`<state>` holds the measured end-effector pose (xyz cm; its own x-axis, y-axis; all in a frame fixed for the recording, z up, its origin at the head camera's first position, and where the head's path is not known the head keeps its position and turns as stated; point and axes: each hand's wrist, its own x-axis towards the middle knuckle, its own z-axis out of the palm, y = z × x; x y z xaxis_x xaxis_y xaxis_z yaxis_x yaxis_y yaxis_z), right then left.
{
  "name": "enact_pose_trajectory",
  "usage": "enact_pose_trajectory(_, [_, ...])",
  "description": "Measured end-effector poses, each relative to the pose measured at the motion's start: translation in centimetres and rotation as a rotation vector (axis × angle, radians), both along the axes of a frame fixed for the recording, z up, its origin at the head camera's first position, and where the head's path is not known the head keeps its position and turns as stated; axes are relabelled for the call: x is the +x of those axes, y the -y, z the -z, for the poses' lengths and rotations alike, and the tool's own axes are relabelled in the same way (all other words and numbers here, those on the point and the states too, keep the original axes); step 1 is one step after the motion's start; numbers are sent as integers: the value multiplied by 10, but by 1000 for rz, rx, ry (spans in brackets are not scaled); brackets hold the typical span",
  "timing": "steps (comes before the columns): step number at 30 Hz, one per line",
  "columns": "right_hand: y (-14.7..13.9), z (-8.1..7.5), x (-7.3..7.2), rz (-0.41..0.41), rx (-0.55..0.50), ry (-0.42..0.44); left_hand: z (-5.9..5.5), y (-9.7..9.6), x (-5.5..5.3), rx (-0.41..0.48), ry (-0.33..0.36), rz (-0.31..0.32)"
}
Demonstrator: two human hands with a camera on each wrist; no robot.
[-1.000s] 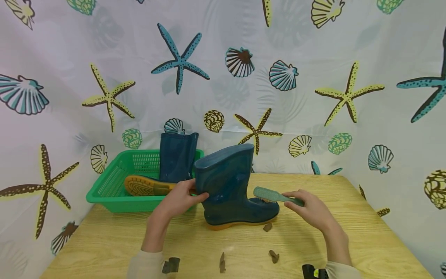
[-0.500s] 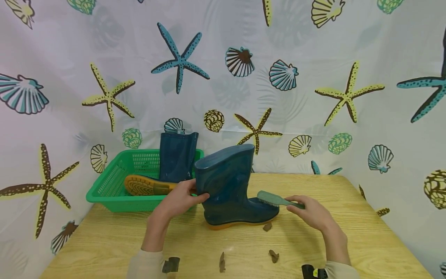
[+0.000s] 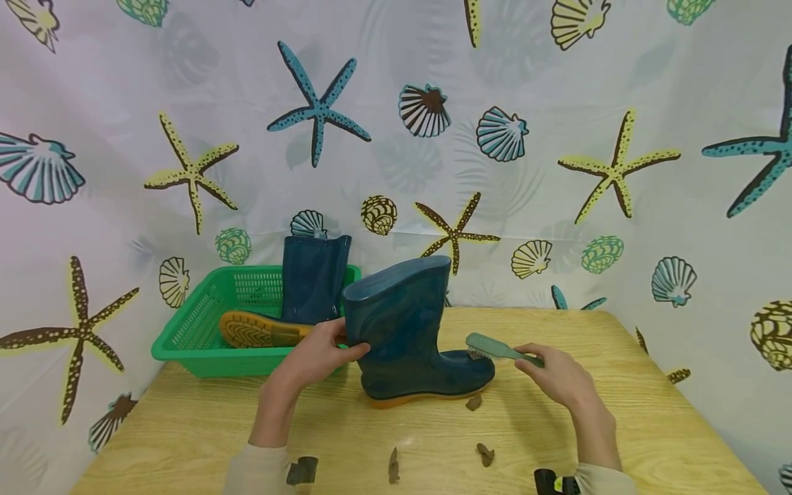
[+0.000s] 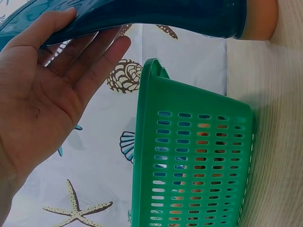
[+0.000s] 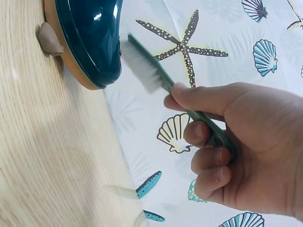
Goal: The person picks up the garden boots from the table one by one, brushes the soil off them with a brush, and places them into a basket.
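- One blue boot [image 3: 399, 344] on the worktop [image 3: 353, 436], left hand [image 3: 324, 352] pinching it
- One brush [image 3: 487, 344], pinched by right hand [image 3: 557, 375], at the toe
- One basket [image 3: 235, 363], one other boot [image 3: 314, 278] inside
- Three brown clumps [image 3: 474, 403]

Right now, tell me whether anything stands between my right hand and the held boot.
Only the brush, which the right hand holds over the boot. Nothing else visible stands between; the lump beside the boot lies lower.

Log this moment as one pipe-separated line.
left grip: holds blue boot by shaft | right grip: holds green brush, bristles at toe, contact unclear | on table: boot, brown pieces | green basket: another boot inside
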<state>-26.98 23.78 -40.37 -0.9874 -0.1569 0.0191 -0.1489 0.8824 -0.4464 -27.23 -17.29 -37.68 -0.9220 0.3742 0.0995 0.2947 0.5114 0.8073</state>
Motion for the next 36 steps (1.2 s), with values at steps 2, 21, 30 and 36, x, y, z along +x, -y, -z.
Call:
enact_pose_trajectory(2, [-2, -1, 1, 10, 12, -13, 1, 0, 0, 1, -2, 3])
enact_pose_trajectory(21, [1, 0, 1, -30, -38, 7, 0, -2, -2, 6, 3, 5])
enact_pose_trajectory(30, [0, 0, 1, -17, -44, -5, 2, -2, -2, -3, 1, 4])
enact_pose_trajectory(36, [8, 4, -2, -75, -70, -22, 3, -2, -2, 4, 3, 3])
